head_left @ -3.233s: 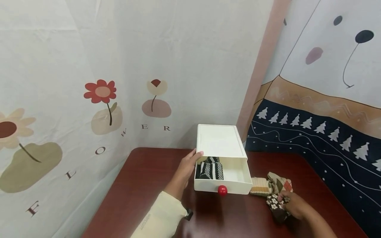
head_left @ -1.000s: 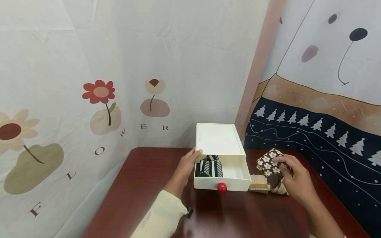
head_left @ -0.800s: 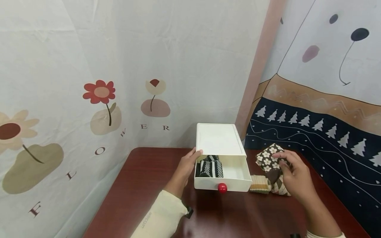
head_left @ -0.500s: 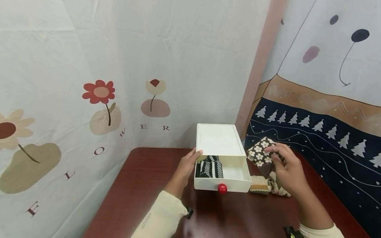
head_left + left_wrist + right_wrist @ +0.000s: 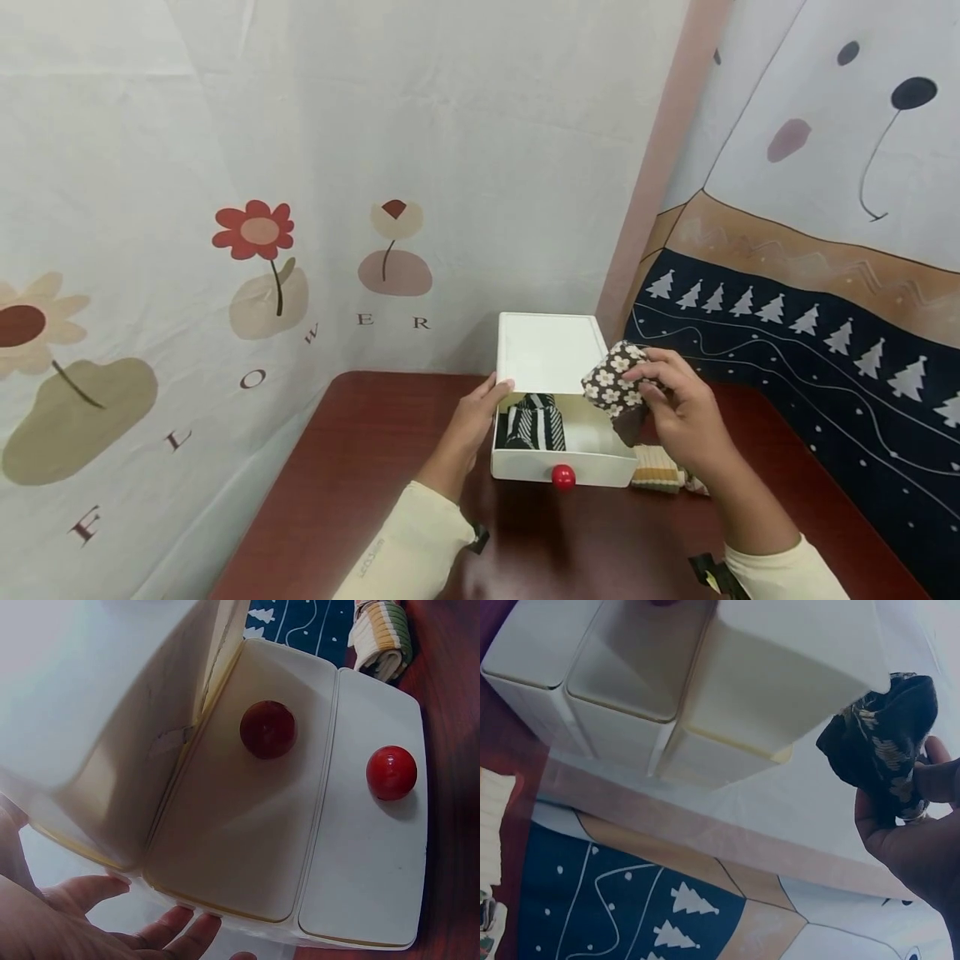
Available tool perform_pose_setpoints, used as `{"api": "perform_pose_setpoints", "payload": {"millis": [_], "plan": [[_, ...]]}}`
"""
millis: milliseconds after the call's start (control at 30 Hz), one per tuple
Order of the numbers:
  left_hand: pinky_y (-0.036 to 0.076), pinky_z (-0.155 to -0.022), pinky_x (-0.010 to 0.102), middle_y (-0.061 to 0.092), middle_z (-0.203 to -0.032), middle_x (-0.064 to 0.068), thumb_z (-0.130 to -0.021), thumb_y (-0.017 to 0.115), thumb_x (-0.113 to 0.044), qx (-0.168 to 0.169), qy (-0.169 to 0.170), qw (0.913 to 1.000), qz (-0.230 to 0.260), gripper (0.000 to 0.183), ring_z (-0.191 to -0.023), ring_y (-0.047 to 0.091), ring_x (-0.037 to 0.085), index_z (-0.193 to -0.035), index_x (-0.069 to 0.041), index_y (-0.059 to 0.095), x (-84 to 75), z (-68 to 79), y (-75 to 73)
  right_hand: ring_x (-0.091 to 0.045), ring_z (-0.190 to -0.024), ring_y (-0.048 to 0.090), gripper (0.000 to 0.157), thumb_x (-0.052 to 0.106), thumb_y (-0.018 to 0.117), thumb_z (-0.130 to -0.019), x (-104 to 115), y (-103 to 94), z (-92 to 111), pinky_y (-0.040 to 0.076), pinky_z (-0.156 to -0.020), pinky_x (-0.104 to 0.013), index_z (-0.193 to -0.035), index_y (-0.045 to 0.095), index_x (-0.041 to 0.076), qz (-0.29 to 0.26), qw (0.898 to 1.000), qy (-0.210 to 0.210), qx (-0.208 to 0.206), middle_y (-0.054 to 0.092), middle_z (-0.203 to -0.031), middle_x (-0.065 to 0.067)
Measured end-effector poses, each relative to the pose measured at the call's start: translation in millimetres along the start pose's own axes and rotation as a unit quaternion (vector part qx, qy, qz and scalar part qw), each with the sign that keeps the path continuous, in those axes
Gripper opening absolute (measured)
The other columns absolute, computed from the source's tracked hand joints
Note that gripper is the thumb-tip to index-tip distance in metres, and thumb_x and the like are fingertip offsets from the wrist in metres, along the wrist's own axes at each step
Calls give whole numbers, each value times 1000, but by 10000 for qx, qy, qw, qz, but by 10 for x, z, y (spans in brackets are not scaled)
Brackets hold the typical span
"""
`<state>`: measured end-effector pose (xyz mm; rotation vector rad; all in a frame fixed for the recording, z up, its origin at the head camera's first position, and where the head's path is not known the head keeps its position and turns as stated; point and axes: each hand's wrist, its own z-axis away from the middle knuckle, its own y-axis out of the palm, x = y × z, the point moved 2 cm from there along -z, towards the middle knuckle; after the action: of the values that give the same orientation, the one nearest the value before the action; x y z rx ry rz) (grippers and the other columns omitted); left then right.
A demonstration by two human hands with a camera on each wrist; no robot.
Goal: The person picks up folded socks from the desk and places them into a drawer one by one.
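My right hand (image 5: 693, 408) pinches a folded brown sock (image 5: 611, 379) with cream flowers between thumb and fingers. The sock hangs over the right side of a pulled-out top drawer (image 5: 525, 465). In the right wrist view the sock (image 5: 889, 742) looks crumpled and dark beside the drawer's corner. My left hand (image 5: 472, 412) rests against the left side of the white drawer unit (image 5: 551, 346), thumb at its top front corner. The left wrist view shows fingertips (image 5: 176, 915) touching the unit's side wall. Inside the drawer, at its left, sits a black-and-white striped sock bundle (image 5: 538, 425).
Right of the unit, a cream, yellow and green striped sock (image 5: 656, 467) lies on the dark red table (image 5: 337, 467), beside a patterned one partly hidden by my right arm. Below the open drawer are two closed drawers with red knobs (image 5: 391, 772). A printed curtain (image 5: 450, 167) hangs behind.
My right hand has lifted the flowered sock off the table by the other socks and carried it left to the drawer. My left hand has stayed at the unit's side.
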<state>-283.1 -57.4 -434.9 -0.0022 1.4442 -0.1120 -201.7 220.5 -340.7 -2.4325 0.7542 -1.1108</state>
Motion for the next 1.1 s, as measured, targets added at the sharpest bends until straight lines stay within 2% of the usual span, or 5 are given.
{"api": "perform_pose_setpoints", "payload": {"millis": [200, 467, 667, 967, 1100], "plan": [[27, -131, 70, 40, -174, 20, -102, 66, -58, 5, 64, 10000, 32, 82, -160, 40, 47, -169, -18, 42, -1, 12, 2, 6, -122, 51, 35, -20, 63, -98, -44, 106, -11, 53, -89, -4, -106, 81, 9, -36, 9998, -37, 186, 65, -141, -18], [27, -130, 72, 41, -174, 20, -101, 66, -59, -1, 104, 9999, -18, 82, -161, 39, 46, -169, -19, 42, -4, 10, -9, -10, -96, 61, 38, -23, 64, -95, -93, 193, 24, 56, -54, -25, -101, 81, 10, -432, 9967, -213, 654, 67, -137, -22], [28, -131, 70, 40, -174, 20, -101, 65, -60, 38, 63, 10000, -17, 84, -158, 43, 48, -170, -18, 39, -10, 6, -8, -27, -114, 68, 46, -25, 62, -93, -101, 224, 15, 60, -86, -15, -99, 79, 17, -156, 9939, -338, 1037, 71, -130, -16], [29, -130, 71, 40, -174, 20, -102, 65, -59, 44, 76, 10000, -10, 83, -159, 42, 48, -170, -19, 40, -3, 21, -11, -32, -121, 65, 49, -22, 55, -97, -68, 227, 3, 60, -98, -32, -100, 74, 23, 52, 9839, -246, 1768, 71, -130, -9], [26, -131, 72, 40, -175, 20, -102, 65, -59, 39, 89, 10000, 11, 82, -161, 39, 48, -170, -19, 41, 0, 21, -13, -32, -125, 63, 50, -22, 55, -97, -60, 237, 4, 43, -107, -53, -99, 72, 25, 40, 9799, -205, 1985, 72, -128, -5]]}}
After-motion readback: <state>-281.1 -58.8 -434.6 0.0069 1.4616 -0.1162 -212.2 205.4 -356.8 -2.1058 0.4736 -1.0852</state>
